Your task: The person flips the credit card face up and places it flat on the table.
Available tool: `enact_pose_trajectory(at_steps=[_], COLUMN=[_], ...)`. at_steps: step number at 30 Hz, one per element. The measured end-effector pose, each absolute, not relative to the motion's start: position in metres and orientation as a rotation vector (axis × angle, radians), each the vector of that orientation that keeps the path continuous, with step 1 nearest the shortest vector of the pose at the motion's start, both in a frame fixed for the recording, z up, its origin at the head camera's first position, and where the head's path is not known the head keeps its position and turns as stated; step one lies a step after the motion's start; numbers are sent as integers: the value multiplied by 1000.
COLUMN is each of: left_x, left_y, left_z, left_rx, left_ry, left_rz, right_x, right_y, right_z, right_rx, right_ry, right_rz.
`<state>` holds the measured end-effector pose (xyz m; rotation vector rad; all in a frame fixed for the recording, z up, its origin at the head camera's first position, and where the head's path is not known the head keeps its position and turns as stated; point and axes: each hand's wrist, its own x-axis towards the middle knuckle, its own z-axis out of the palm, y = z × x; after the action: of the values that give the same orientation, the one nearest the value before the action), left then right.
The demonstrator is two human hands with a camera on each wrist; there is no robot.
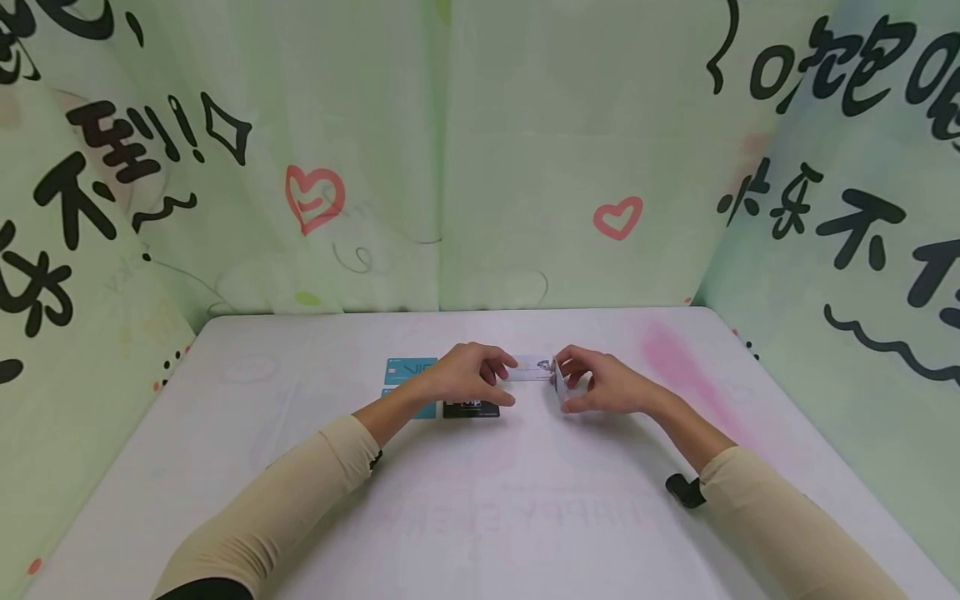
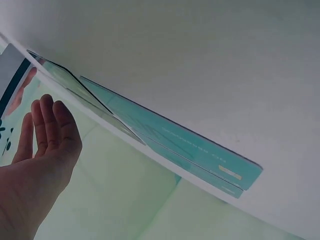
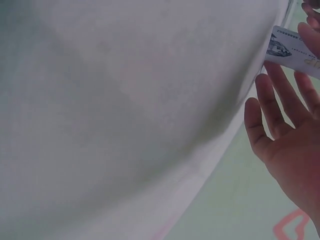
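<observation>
My right hand (image 1: 611,383) pinches a white card (image 3: 292,49) with a dark printed picture, holding it on edge above the table. Just left of it, my left hand (image 1: 467,372) hovers with relaxed, parted fingers and nothing between them. Beneath and beside the left hand several cards lie in two rows. A teal card (image 1: 405,369) is at the back left, with another teal card (image 1: 427,412) in front of it, partly hidden by the left wrist. A black card (image 1: 471,411) lies in the front row. Behind, a pale card (image 1: 528,368) lies flat between the hands.
The cards lie on a white table (image 1: 480,517) with a pink smear to the right. Green printed curtains (image 1: 517,167) with black writing and hearts enclose the back and sides. A dark strap piece (image 1: 684,492) shows at the right sleeve.
</observation>
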<state>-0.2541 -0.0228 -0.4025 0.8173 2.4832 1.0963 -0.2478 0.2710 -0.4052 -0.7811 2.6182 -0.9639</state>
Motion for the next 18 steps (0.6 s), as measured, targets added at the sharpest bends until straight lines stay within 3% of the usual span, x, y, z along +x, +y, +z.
enact_pose_trajectory(at_steps=[18], left_x=[-254], left_y=[-25], left_z=[-402], left_rx=[826], left_ry=[2493], left_rz=[1090], right_x=[-243], right_y=[263], right_z=[-401], right_rx=[-808], right_ry=[2708], right_rz=[-905])
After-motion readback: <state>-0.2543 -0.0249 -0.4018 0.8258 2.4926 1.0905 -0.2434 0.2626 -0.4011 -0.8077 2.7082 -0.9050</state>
